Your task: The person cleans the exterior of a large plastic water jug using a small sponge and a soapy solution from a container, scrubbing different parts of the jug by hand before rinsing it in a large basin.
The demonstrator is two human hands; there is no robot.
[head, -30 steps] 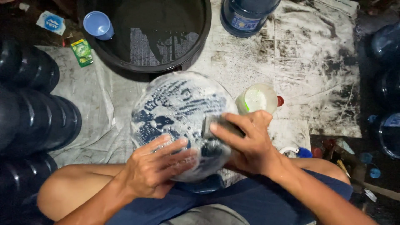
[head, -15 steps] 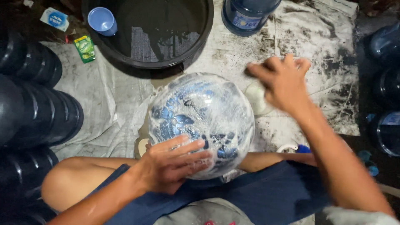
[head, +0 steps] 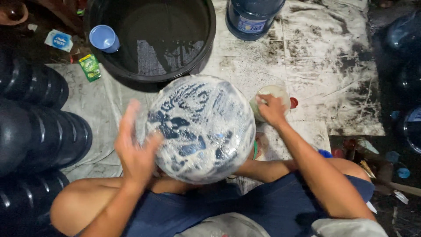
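A big round blue water bottle (head: pixel 201 127), its surface streaked with white soap foam, stands upright between my knees. My left hand (head: pixel 133 147) presses flat against its left side, fingers spread and pointing up. My right hand (head: pixel 272 109) is off the bottle and reaches into a small pale bowl of soapy liquid (head: pixel 274 94) just to the bottle's right; its fingers are curled, and whether they grip a sponge is hidden.
A black tub (head: pixel 149 37) of dark water sits ahead, with a small blue cup (head: pixel 104 38) at its left rim. Another blue water bottle (head: pixel 252 15) stands at the top. Dark bottles (head: pixel 39 131) are stacked at left, more at right (head: pixel 405 44). Wet stained cloth (head: pixel 324 66) covers the floor.
My right hand left the bottle's surface and moved right into the pale bowl. My left hand slid from the bottle's front round to its left side.
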